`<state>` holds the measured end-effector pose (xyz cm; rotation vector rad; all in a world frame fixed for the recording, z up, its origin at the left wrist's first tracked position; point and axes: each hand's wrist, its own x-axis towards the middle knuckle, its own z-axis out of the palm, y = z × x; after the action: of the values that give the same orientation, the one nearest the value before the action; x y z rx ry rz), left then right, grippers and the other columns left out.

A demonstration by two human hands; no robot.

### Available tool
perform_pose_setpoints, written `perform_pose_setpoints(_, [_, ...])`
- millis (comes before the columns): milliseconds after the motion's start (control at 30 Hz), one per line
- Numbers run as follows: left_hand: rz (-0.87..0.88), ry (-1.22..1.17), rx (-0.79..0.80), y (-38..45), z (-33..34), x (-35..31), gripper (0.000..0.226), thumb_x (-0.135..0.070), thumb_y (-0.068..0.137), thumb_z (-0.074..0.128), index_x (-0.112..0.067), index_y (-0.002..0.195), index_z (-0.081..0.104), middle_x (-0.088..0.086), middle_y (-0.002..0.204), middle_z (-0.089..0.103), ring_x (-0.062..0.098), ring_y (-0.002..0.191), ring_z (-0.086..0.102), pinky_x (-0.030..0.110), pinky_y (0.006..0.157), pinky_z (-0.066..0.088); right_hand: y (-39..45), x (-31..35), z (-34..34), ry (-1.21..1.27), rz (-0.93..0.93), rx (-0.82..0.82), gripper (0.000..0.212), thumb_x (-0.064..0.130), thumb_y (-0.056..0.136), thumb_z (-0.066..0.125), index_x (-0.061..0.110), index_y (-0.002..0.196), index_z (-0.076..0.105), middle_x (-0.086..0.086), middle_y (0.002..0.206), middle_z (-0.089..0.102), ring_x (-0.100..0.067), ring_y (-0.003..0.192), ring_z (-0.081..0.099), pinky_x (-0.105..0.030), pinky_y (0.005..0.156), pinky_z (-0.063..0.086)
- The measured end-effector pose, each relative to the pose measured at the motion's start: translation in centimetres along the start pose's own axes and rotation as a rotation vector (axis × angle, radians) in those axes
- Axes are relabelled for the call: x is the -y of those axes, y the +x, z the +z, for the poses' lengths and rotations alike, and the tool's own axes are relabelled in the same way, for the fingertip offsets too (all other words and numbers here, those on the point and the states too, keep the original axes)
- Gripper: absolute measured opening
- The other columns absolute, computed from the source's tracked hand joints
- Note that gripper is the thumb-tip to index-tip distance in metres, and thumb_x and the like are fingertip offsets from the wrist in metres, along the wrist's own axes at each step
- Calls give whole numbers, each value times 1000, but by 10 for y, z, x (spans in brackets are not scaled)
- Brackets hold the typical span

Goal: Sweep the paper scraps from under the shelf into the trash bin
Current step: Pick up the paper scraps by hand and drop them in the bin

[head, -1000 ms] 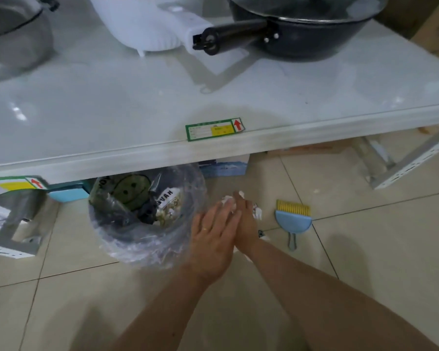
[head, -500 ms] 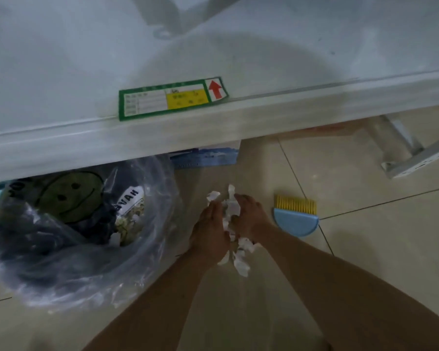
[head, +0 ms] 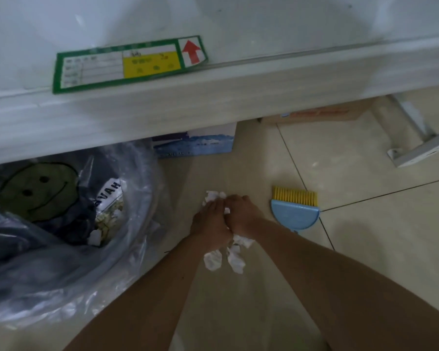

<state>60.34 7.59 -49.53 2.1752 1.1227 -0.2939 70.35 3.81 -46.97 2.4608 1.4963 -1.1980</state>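
Gathering step, I'd say: shelf (head: 213, 102) spans the upper frame, trash bin (head: 127, 252) sits at lower left, clear-lined, holding a dark smiley-face bag plus some scraps. Small blue brush (head: 295, 211) lies unused right of center. Mid-frame, my left hand (head: 209, 222) and right hand (head: 241, 215) are cupped together, grip closed around the paper scraps (head: 223, 257), bits poking out both ends. Next move probably needs a steady carry left over the rim without dropping bits.

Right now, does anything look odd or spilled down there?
Yes: paper scraps dangle from between the cupped left hand and right hand, close to dropping. The blue brush lies unused on the floor beside them.
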Motion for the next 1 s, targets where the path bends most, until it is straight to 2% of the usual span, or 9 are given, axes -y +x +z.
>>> perform_pose_setpoints(67, [57, 17, -32, -11, 3, 5, 81, -35, 76, 69, -21, 147, 30, 0, 151, 39, 19, 138, 37, 32, 109, 36, -14, -6, -3, -8, -27, 13, 45, 25, 93, 46, 20, 138, 48, -5, 144, 45, -29, 131, 39, -37, 109, 31])
perform_pose_setpoints(133, [64, 27, -52, -23, 0, 10, 90, -44, 77, 70, -20, 150, 22, 0, 157, 24, 20, 144, 24, 33, 114, 29, -25, -15, -6, 11, -58, -16, 51, 30, 92, 51, 24, 142, 42, -2, 150, 38, -26, 135, 33, -37, 112, 28])
perform_pose_setpoints(300, [-80, 195, 148, -46, -7, 20, 140, -68, 55, 75, -25, 150, -18, 4, 159, -19, 31, 148, -3, 49, 115, 26, -44, -33, -1, -56, 1, 106, 115, 46, 65, 80, 32, 151, 5, -1, 156, 11, -33, 143, 17, -45, 115, 29])
perform_pose_setpoints(400, [-122, 332, 221, -60, 0, 13, 141, -56, 60, 80, -26, 146, -27, 6, 156, -30, 33, 147, 1, 51, 112, 30, -44, -30, 10, -96, 33, 123, 129, 38, 60, 85, 34, 150, -8, -3, 151, 12, -36, 138, 24, -46, 110, 38])
perform_pose_setpoints(500, [-169, 336, 155, -62, 11, 8, 131, -38, 71, 79, -18, 148, -25, 11, 157, -13, 35, 144, 12, 42, 110, 37, -38, -23, 22, -112, 28, 61, 133, 29, 59, 87, 36, 149, -11, -7, 145, 17, -36, 128, 40, -46, 102, 46])
perform_pose_setpoints(633, [-190, 95, 19, -39, 17, 6, 80, -20, 94, 55, -8, 151, 1, 20, 153, 14, 33, 132, 39, 36, 106, 41, -30, -13, 29, -59, -3, 75, 118, 19, 64, 83, 27, 151, 4, -11, 142, 22, -36, 121, 51, -40, 97, 50])
perform_pose_setpoints(733, [-83, 109, -22, -33, 18, -3, 48, -12, 98, 40, -6, 144, 27, 14, 148, 34, 28, 135, 36, 30, 113, 30, -31, -2, 30, -6, -11, 34, 71, 14, 82, 67, 15, 143, 30, -13, 136, 35, -36, 117, 56, -39, 95, 48])
perform_pose_setpoints(800, [-47, 93, -36, -32, 17, -8, 38, -10, 98, 40, -5, 136, 40, 13, 143, 42, 25, 133, 39, 29, 110, 30, -35, 4, 28, -4, -20, -22, 50, 14, 89, 56, 9, 136, 40, -15, 132, 43, -36, 115, 57, -40, 96, 47])
perform_pose_setpoints(1000, [-86, 15, -93, -44, -7, -22, 28, -10, 95, 43, -7, 122, 51, 10, 133, 51, 22, 124, 48, 26, 100, 36, -58, 14, 1, -19, -37, -102, 30, 10, 90, 50, 3, 119, 54, -17, 125, 52, -38, 109, 60, -39, 93, 47])
